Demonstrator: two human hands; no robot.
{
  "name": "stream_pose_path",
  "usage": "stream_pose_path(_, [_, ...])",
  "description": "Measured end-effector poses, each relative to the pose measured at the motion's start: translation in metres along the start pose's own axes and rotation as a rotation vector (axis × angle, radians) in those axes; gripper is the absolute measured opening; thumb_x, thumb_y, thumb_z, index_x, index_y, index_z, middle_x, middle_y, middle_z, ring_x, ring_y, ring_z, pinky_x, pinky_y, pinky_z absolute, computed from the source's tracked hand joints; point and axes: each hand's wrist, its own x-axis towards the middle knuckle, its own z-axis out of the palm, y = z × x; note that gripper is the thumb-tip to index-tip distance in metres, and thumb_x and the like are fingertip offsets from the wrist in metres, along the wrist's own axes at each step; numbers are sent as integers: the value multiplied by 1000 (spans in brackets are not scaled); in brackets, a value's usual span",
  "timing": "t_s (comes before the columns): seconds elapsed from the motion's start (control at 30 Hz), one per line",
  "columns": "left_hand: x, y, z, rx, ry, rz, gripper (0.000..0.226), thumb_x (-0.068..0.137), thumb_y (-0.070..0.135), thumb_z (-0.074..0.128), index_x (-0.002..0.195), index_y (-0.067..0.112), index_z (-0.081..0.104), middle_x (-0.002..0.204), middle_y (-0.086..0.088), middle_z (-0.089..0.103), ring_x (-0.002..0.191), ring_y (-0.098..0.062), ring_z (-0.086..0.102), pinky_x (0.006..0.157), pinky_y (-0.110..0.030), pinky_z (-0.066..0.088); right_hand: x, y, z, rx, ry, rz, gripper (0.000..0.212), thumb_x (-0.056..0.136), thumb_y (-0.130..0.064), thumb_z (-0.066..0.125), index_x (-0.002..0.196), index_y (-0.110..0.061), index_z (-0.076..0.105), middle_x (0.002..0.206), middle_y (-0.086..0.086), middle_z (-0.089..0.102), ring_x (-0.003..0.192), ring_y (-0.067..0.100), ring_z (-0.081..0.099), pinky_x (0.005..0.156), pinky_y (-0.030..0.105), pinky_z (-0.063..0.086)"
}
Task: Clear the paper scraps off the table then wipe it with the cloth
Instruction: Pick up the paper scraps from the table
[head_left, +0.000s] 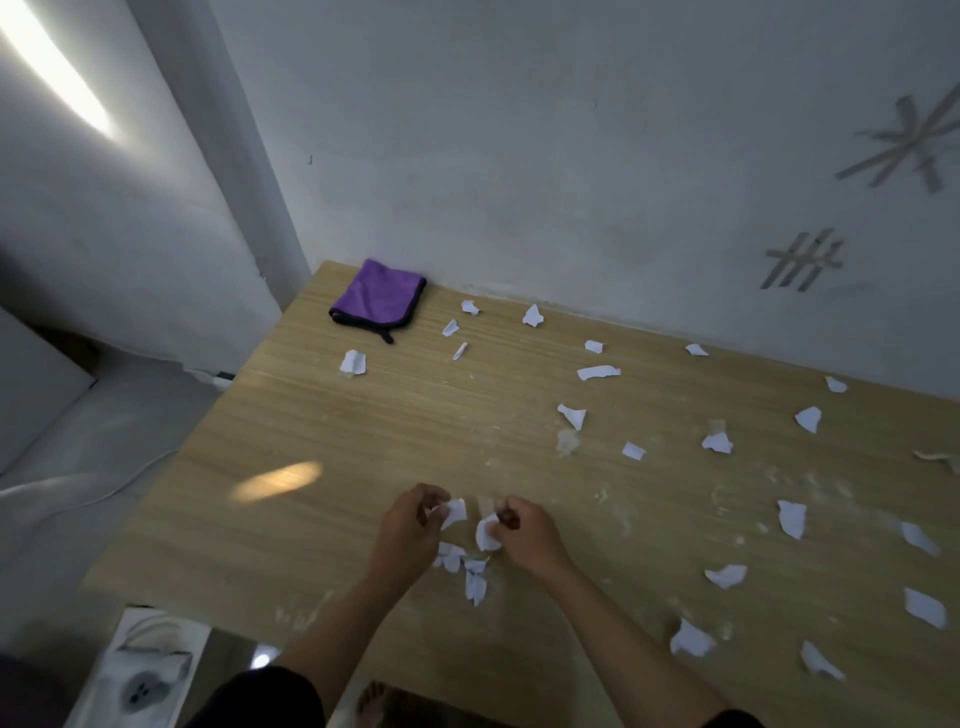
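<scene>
— Pinching, both: the left grip (410, 527) holds a torn white paper scrap (455, 512), the right grip (527, 532) a second white scrap (487, 536), close together above the near edge of the light wooden bench (311, 415).
— And the cloth?
— At the far left corner lies the folded purple microfibre cloth (379, 301). Other loose white scraps (792, 517) litter the right half; a small heap (475, 584) sits just beneath the grips.
</scene>
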Motion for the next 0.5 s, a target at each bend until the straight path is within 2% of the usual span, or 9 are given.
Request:
stream_pose_path(0.07, [-12,-3,4,20,-46,-21,17,85,12,59,100,20,60,92,-1,60,70,-6,52,62,-14,38,-10,6,4,-18,-47,-60,30,80,-9,59,64,-19,35,64,-4,39,58,10,34,51,20,29])
stream_pose_path(0.13, [-23,-8,7,82,-109,-3,27,85,16,60,112,18,57,104,-2,53,80,-10,53,72,-20,41,-18,8,8,-38,-104,-138,27,76,-9,63,67,-19,39,66,-5,38,61,10,34,54,21,29])
stream_pose_path(0.17, [-29,-10,8,101,-138,11,35,85,18,61,119,16,53,109,-1,46,85,-13,54,76,-23,43,-23,10,8,-84,-139,-160,20,76,-15,66,74,-18,46,74,-4,41,68,12,38,56,21,30])
stream_pose_path(0.2, [-35,-13,9,99,-166,15,42,85,19,62,124,16,48,113,0,38,88,-15,55,79,-25,45,-26,13,10,-149,-187,-177,23,75,-22,69,90,-15,52,88,-2,44,81,15,42,63,22,34])
stream_pose_path(0.23, [-40,-15,8,83,-195,18,45,85,18,62,127,16,45,116,0,33,88,-15,55,81,-26,45,-29,16,11,-225,-238,-174,45,75,-27,70,112,-12,51,106,2,44,98,18,42,74,26,39])
stream_pose_path(0.27, [-44,-16,8,75,-221,29,46,85,17,61,128,15,44,117,-1,30,88,-15,55,83,-26,45,-32,20,12,-273,-274,-165,67,74,-31,70,132,-14,40,124,4,39,114,20,37,87,33,40])
stream_pose_path(0.33, [-51,-18,10,91,-245,60,45,83,19,56,127,16,44,116,-3,31,91,-14,53,84,-23,43,-40,26,15,-276,-274,-147,87,74,-29,70,145,-20,20,145,4,24,132,23,24,103,42,36])
stream_pose_path(0.43, [-57,-15,20,148,-251,79,46,83,17,56,128,9,46,108,-4,37,87,-13,49,79,-19,41,-52,31,17,-178,-160,-155,67,85,-18,58,144,-16,25,147,6,25,135,26,27,106,38,34])
stream_pose_path(0.5, [-57,-9,30,178,-267,108,57,78,36,50,127,7,48,106,-3,43,94,-16,48,79,-16,37,-56,31,11,-141,-106,-160,53,88,-14,50,139,-12,34,138,8,35,128,27,37,101,32,35])
